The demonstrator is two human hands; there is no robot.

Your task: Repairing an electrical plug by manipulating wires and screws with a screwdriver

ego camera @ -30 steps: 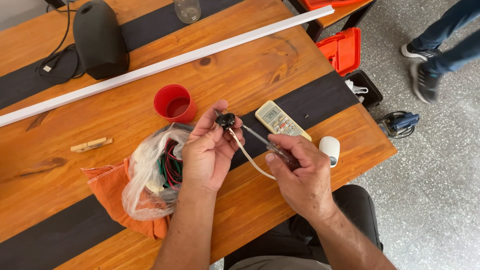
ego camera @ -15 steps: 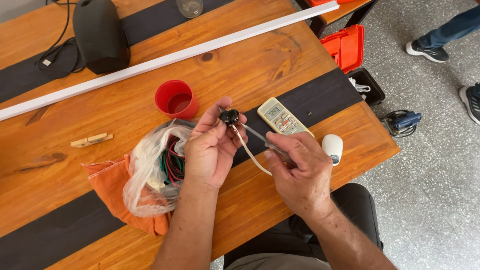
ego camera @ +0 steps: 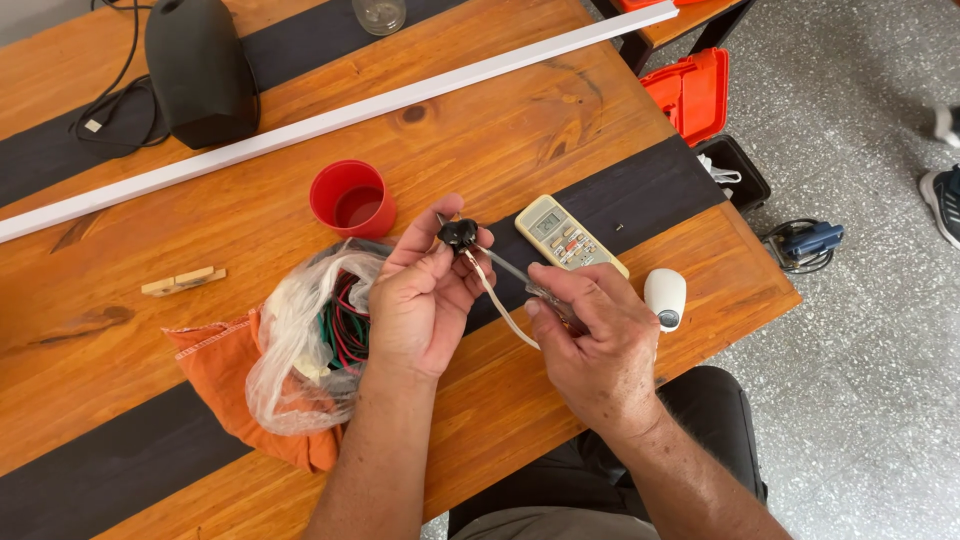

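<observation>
My left hand [ego camera: 420, 300] pinches a small black electrical part [ego camera: 459, 235] with a pale flat cable [ego camera: 497, 300] hanging from it. My right hand [ego camera: 592, 340] grips a thin screwdriver [ego camera: 510, 270] whose tip points at the black part. Both hands hover just above the wooden table [ego camera: 480, 140], near its front edge. Beside my left hand lies a clear plastic bag [ego camera: 300, 340] holding red, green and black wires, resting on an orange cloth [ego camera: 215, 370].
A red cup [ego camera: 350, 198], a remote control [ego camera: 568, 238] and a white oval device [ego camera: 665, 297] lie nearby. A long white strip [ego camera: 330, 120], black speaker [ego camera: 198, 70], glass jar [ego camera: 380, 14] and wooden peg [ego camera: 182, 282] sit farther off. An orange case [ego camera: 695, 92] and a blue tool [ego camera: 808, 243] are on the floor.
Both hands have kept their grip with only slight shifts. The other person's feet at the right have moved farther away.
</observation>
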